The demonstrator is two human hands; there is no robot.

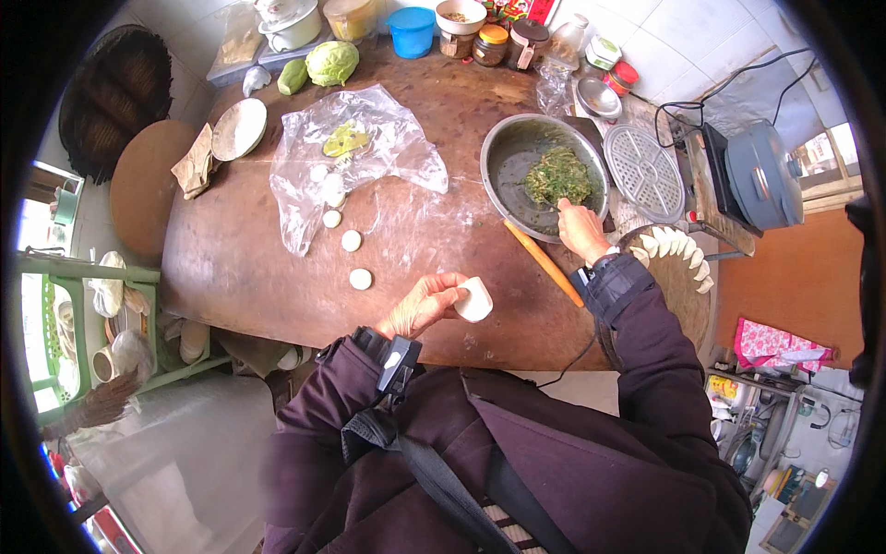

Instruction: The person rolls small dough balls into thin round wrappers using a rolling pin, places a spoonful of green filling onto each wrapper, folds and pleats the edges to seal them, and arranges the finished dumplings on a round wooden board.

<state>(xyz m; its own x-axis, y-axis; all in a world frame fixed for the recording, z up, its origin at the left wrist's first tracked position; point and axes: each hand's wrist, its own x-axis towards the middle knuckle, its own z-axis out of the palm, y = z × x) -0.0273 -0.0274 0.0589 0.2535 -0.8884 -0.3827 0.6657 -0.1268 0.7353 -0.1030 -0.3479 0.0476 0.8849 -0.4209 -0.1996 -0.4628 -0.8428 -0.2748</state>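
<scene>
My left hand pinches a thin round dough wrapper by its edge, over the front of the wooden table. My right hand reaches over the near rim of a steel bowl, its fingertips at the green chopped filling. Whether those curled fingers hold a utensil is hidden. A wooden rolling pin lies beside the bowl, just left of my right wrist. Several flattened dough pieces trail from a clear plastic sheet towards my left hand.
Folded dumplings line the rim of a round board beside my right forearm. A perforated steamer plate and a blue-grey pot stand farther right. Jars, a blue tub and a cabbage occupy the back edge.
</scene>
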